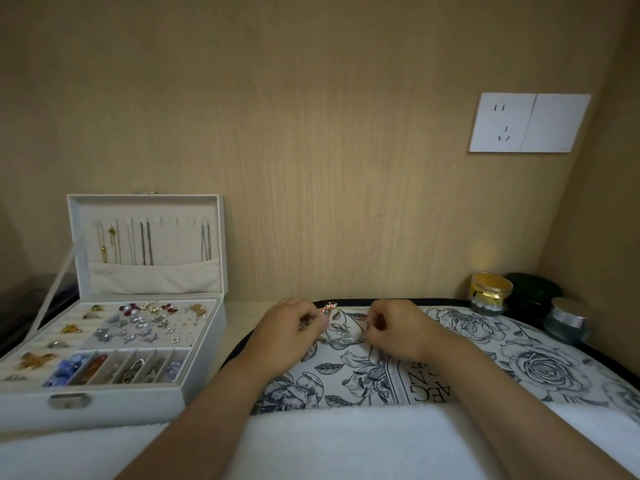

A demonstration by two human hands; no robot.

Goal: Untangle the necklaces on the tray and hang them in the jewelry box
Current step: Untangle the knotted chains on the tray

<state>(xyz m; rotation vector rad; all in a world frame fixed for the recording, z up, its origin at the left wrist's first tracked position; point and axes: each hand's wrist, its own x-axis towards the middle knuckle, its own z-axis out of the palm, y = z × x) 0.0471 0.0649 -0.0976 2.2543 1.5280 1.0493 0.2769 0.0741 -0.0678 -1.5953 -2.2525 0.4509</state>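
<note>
A flower-printed tray (540,362) with a dark rim lies in front of me. Above its far middle, my left hand (289,327) and my right hand (398,329) both have curled fingers and pinch a thin necklace chain (341,340) that sags between them. A small pink pendant (329,308) shows just beyond my left fingertips. The white jewelry box (114,403) stands open on the left. Several chains (145,242) hang from hooks inside its raised lid, and some hooks at the right of the row are bare.
The box's lower tray holds earrings, rings and beads. A gold-lidded jar (490,292), a dark green jar (531,289) and a silver-lidded jar (568,320) stand at the back right. A wall socket (528,123) is on the wooden back panel. White cloth (346,441) covers the near edge.
</note>
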